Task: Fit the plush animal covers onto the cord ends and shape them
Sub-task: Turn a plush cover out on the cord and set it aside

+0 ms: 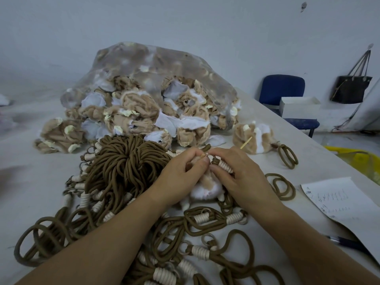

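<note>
Left hand [181, 175]: fingers curled, pinching the mouth of the plush cover [207, 183], so it sits held open between both hands. Right hand [240, 177]: fingers clamped on the cord end [225, 167] at its cream wrap, aimed at that opening. A thin stick [246, 143] pokes out above its fingers (likely for pushing the end through; grip on it unclear). Cord bundle [123, 161] and bag of covers [154, 89] lie just beyond, probably for reach. One fitted plush [255, 138] is parked to the right. Pale cloth-covered table [37, 190]; paper [339, 200], pen [345, 242]; blue chair [281, 89] by a white wall.
</note>
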The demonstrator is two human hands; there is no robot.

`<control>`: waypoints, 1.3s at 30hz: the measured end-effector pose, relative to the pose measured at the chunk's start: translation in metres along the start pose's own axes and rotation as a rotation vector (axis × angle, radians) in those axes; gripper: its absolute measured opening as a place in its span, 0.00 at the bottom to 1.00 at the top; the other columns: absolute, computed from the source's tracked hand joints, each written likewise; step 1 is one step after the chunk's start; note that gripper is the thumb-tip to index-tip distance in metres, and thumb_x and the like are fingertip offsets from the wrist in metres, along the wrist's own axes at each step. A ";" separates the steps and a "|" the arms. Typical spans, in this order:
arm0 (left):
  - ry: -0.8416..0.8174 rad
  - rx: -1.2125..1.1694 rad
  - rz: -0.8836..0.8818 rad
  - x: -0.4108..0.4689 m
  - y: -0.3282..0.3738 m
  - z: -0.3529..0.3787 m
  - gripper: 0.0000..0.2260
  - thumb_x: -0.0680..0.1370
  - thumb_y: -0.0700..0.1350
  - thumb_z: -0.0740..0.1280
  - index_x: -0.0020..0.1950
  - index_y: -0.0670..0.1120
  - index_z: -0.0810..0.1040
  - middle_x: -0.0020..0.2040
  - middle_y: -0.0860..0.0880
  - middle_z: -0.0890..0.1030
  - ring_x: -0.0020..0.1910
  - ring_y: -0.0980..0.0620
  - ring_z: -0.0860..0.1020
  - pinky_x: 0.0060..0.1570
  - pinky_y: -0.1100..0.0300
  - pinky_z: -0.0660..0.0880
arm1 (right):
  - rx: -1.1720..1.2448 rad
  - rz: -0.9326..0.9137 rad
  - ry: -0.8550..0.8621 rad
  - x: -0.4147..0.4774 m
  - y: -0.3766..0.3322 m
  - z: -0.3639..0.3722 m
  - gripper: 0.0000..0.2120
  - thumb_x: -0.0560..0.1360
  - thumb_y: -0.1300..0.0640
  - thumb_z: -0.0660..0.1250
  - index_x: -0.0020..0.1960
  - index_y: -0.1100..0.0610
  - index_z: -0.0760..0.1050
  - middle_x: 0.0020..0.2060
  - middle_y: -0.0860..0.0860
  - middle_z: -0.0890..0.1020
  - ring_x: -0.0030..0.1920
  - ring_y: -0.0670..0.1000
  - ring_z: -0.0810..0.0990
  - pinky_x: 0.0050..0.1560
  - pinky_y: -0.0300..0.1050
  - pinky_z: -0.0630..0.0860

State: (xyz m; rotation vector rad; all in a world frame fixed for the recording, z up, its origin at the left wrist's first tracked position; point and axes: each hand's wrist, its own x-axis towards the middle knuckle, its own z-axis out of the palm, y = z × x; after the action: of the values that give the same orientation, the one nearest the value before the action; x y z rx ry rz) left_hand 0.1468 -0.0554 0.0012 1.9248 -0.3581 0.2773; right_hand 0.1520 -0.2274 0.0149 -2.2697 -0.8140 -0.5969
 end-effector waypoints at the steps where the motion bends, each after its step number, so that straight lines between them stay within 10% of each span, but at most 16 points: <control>1: -0.002 -0.001 -0.004 0.000 0.000 0.000 0.07 0.77 0.56 0.61 0.44 0.56 0.76 0.39 0.49 0.80 0.38 0.51 0.78 0.38 0.57 0.74 | 0.000 0.005 0.004 0.000 0.000 0.000 0.16 0.77 0.56 0.67 0.64 0.52 0.75 0.47 0.44 0.71 0.45 0.36 0.67 0.45 0.26 0.66; 9: -0.004 -0.027 -0.014 0.000 0.000 -0.001 0.09 0.77 0.55 0.60 0.43 0.53 0.76 0.35 0.53 0.77 0.37 0.55 0.75 0.41 0.53 0.72 | -0.017 0.005 -0.064 0.004 -0.003 -0.003 0.15 0.77 0.55 0.66 0.63 0.53 0.76 0.46 0.47 0.74 0.46 0.42 0.70 0.44 0.35 0.65; 24: -0.003 -0.030 0.049 0.002 0.001 0.004 0.06 0.81 0.45 0.64 0.50 0.53 0.81 0.48 0.55 0.81 0.50 0.59 0.79 0.51 0.67 0.73 | 0.099 0.097 0.107 0.003 0.009 0.007 0.07 0.78 0.57 0.65 0.56 0.54 0.77 0.47 0.45 0.77 0.47 0.34 0.72 0.49 0.22 0.64; 39: 0.121 0.252 0.090 -0.002 0.007 0.008 0.05 0.77 0.48 0.68 0.44 0.56 0.73 0.37 0.55 0.78 0.35 0.58 0.75 0.34 0.64 0.71 | 0.034 0.059 0.010 0.002 0.007 0.006 0.15 0.79 0.57 0.63 0.65 0.49 0.74 0.53 0.43 0.76 0.52 0.36 0.70 0.51 0.23 0.65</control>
State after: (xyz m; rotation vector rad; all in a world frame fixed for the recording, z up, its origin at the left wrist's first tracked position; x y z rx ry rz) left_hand 0.1427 -0.0653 0.0040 2.1294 -0.3419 0.5167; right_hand 0.1593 -0.2271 0.0087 -2.2496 -0.7450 -0.5624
